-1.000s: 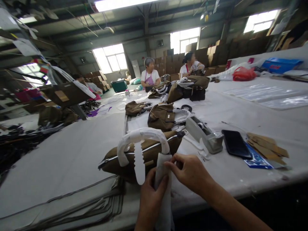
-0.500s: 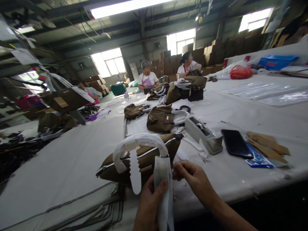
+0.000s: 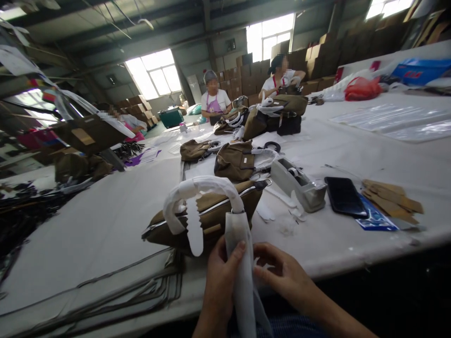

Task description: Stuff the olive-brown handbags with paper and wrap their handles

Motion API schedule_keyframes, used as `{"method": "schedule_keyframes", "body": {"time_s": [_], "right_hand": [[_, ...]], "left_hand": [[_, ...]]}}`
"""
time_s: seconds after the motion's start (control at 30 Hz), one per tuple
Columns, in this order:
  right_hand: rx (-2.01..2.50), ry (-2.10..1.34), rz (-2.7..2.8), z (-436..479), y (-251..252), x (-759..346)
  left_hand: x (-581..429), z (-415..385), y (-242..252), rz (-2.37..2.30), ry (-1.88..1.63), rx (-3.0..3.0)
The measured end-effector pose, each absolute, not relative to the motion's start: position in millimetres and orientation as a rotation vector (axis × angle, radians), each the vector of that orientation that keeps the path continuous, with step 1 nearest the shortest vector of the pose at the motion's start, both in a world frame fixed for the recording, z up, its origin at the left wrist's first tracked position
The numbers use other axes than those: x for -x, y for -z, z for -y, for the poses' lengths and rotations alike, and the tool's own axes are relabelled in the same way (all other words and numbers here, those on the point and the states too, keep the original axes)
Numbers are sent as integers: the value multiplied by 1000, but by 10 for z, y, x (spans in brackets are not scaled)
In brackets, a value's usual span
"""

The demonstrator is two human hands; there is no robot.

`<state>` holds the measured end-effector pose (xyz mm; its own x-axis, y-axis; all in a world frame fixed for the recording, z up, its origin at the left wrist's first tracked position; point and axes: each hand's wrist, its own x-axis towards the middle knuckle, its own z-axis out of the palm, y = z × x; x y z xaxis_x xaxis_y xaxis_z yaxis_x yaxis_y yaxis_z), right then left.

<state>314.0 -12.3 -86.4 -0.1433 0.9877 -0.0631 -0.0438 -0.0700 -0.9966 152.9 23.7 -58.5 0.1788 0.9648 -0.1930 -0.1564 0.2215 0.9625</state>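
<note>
An olive-brown handbag (image 3: pixel 207 206) with a silver zipper stands at the near side of the table. White wrapping covers its arched handle (image 3: pixel 202 184), and a white notched strip (image 3: pixel 194 230) hangs from that handle. Down from a ring by the handle runs a strap (image 3: pixel 239 230) sheathed in thin white wrapping, reaching past the table edge. My left hand (image 3: pixel 221 272) is closed around this strap, thumb on top. Just to its right, my right hand (image 3: pixel 287 274) has its fingers curled on a loose edge of the white wrapping (image 3: pixel 262 264); its fingertips are partly hidden.
Beyond the bag lie more brown handbags (image 3: pixel 234 162), a grey tape dispenser (image 3: pixel 298 185), a black phone (image 3: pixel 345 196) and brown card pieces (image 3: pixel 392 202). Flat dark-edged pieces (image 3: pixel 141 291) are stacked at near left. Co-workers (image 3: pixel 214 101) sit across the table.
My right hand has moved slightly down along the strap, its fingers more curled at the wrapping. My left hand still grips the strap. The view has shifted a little.
</note>
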Motion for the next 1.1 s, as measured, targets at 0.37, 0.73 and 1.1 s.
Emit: {"method": "schedule_keyframes", "body": {"time_s": [0.37, 0.73, 1.1], "right_hand": [[1298, -922, 1431, 239, 1051, -2718], [1119, -1588, 1139, 244, 920, -2928], [1157, -1569, 1214, 153, 914, -2936]], "left_hand": [[-1679, -213, 677, -1285, -1112, -1259], [-1598, -220, 639, -1247, -1114, -1284], [-1337, 400, 1042, -1369, -1189, -884]]}}
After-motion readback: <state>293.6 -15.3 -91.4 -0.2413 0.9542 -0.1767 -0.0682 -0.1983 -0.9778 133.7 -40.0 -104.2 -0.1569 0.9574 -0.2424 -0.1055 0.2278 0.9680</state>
